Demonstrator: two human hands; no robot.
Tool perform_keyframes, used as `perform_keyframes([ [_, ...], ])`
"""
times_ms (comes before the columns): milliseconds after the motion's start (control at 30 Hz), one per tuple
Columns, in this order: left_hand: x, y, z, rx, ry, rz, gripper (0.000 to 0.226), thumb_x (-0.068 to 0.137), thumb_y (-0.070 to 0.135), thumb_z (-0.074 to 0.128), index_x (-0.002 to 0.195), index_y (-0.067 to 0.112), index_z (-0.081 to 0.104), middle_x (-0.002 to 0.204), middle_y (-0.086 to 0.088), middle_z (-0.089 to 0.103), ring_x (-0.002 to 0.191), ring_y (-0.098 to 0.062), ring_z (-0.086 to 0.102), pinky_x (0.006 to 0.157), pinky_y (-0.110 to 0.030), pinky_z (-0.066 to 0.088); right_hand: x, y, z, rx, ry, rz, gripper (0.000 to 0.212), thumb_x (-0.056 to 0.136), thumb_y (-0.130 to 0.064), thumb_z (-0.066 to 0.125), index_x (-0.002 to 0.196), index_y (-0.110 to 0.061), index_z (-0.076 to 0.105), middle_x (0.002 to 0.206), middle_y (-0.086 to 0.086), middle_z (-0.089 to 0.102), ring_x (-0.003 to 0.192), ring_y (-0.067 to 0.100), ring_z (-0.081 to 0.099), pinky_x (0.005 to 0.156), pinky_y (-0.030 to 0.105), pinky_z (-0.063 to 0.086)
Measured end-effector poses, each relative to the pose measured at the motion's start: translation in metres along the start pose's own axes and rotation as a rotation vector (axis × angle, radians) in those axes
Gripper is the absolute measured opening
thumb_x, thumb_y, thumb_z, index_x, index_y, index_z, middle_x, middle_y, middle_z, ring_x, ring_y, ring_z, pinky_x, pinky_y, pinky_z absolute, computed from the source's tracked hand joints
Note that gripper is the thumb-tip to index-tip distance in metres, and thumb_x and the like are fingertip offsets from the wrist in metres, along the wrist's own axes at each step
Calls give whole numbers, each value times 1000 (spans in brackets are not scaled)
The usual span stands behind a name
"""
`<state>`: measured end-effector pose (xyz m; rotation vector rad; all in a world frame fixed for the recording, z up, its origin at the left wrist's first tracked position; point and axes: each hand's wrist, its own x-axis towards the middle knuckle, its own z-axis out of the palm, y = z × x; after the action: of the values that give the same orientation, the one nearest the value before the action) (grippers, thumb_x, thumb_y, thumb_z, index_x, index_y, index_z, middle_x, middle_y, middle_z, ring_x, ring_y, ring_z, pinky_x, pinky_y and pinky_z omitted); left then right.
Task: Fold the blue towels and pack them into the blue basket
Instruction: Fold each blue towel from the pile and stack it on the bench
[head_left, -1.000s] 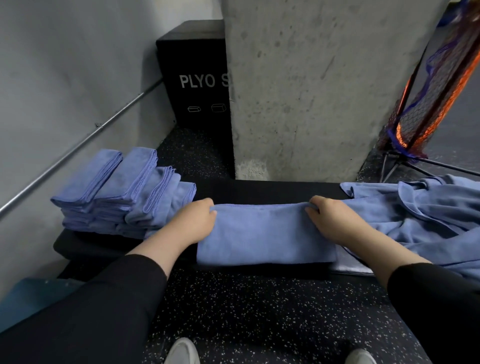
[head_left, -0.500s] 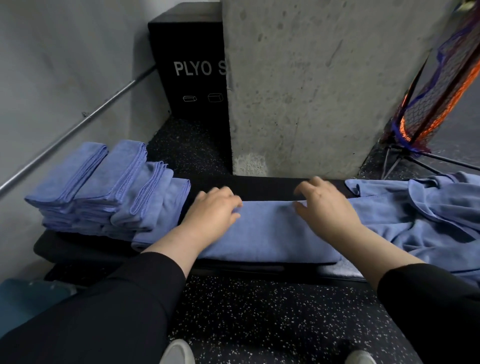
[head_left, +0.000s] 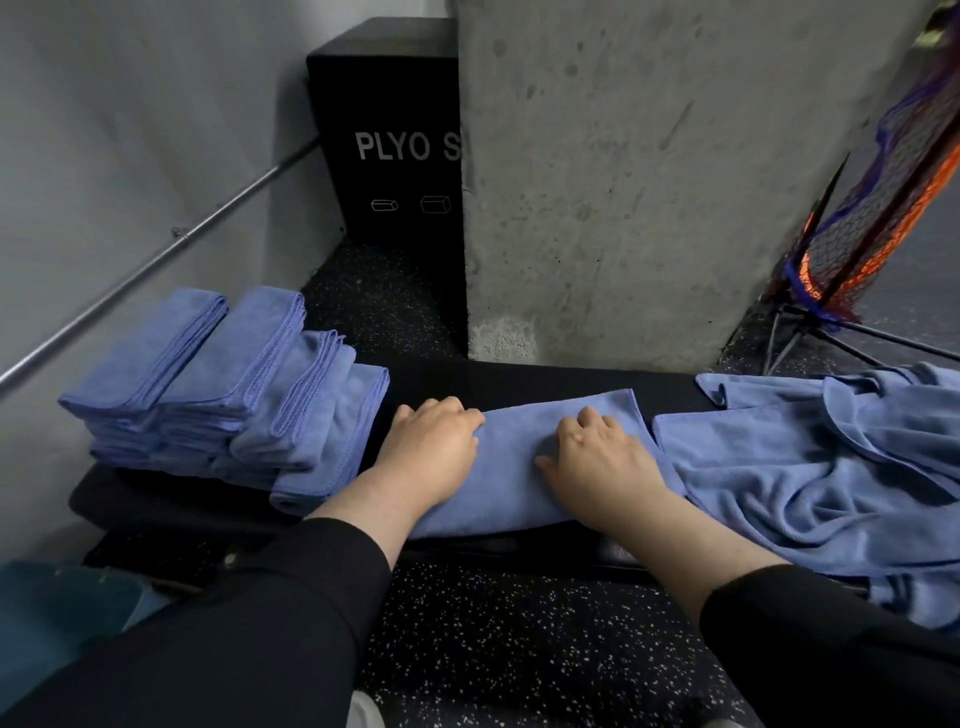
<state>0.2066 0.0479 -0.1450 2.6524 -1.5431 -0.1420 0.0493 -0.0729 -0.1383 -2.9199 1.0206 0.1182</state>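
Note:
A folded blue towel (head_left: 519, 467) lies flat across the black padded bench (head_left: 545, 379). My left hand (head_left: 431, 447) sits on its left end with the fingers curled over that edge. My right hand (head_left: 597, 457) rests palm-down on the towel's middle, fingers spread and pressing. Left of my hands stands a stack of folded blue towels (head_left: 223, 395). To the right, a heap of loose blue towels (head_left: 810, 467) drapes over the bench end. A blue basket's edge (head_left: 57, 613) shows at the lower left, mostly hidden by my sleeve.
A concrete pillar (head_left: 623, 182) rises right behind the bench. A black plyo box (head_left: 395, 135) stands at the back left, beside a grey wall with a metal rail (head_left: 156, 260). An orange and blue net on a stand (head_left: 872, 208) is at the right. The floor is speckled black rubber.
Both hands left the towel's far corners, moved inward and came down on it. The right hand now lies on the middle, the left at the left end. The view shifted slightly.

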Motion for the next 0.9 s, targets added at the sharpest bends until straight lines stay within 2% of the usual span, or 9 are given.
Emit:
perform_keyframes([
  [100,-2,-2,-2,18,11,-24,30,105,27,40,129,27,58,121,2,55,114,-24,49,94,-40,35,17,-4,2,-11,-21,21,47,101,-49,39,125,-12,52,124,7,50,118,28,49,98,42,40],
  [167,-5,-5,-2,33,10,-29,29,104,25,42,126,28,60,116,2,56,110,-24,50,89,-37,32,27,-8,4,-5,-22,46,46,101,-48,35,126,-12,53,125,6,50,122,28,49,113,53,25],
  [267,-11,-7,-2,69,-3,-10,22,100,19,48,114,26,64,99,3,50,103,-23,50,80,-33,27,37,-20,8,0,5,64,44,103,-43,31,124,-12,53,123,5,49,122,27,49,116,65,6],
  [367,-20,-3,-5,72,-35,29,16,101,19,46,102,20,62,95,1,47,104,-26,51,81,-36,30,48,-30,10,27,-1,34,42,104,-38,28,125,-11,52,124,5,48,124,26,45,114,69,7],
  [500,-30,6,-10,20,-80,158,25,103,34,46,108,18,65,108,-4,59,109,-28,55,90,-40,38,66,-30,9,191,-38,-51,35,104,-34,30,117,-18,58,129,-1,50,130,19,41,113,70,7],
  [600,-35,7,-9,14,-75,154,28,100,43,51,114,23,64,108,-2,57,110,-26,54,92,-40,38,65,-20,6,301,-70,-117,38,105,-35,31,134,-26,55,150,-7,40,142,14,32,117,63,3],
  [700,-38,7,-9,8,-58,125,34,97,48,55,122,25,60,111,-1,53,111,-25,52,91,-40,38,50,-1,2,365,51,-179,35,104,-33,42,135,-27,56,147,-6,46,133,22,46,113,52,28],
  [767,-38,8,-10,-8,-15,129,36,96,47,58,124,25,57,114,0,50,110,-24,51,91,-40,39,36,15,0,406,163,-229,27,99,-30,49,121,-25,64,126,-4,59,109,29,60,94,47,47],
  [900,-42,10,-13,-91,-15,269,40,95,49,58,132,33,54,128,7,46,119,-16,44,100,-37,36,0,48,1,392,202,-419,31,95,-44,43,97,-25,66,99,-9,60,91,19,61,79,43,52],
])
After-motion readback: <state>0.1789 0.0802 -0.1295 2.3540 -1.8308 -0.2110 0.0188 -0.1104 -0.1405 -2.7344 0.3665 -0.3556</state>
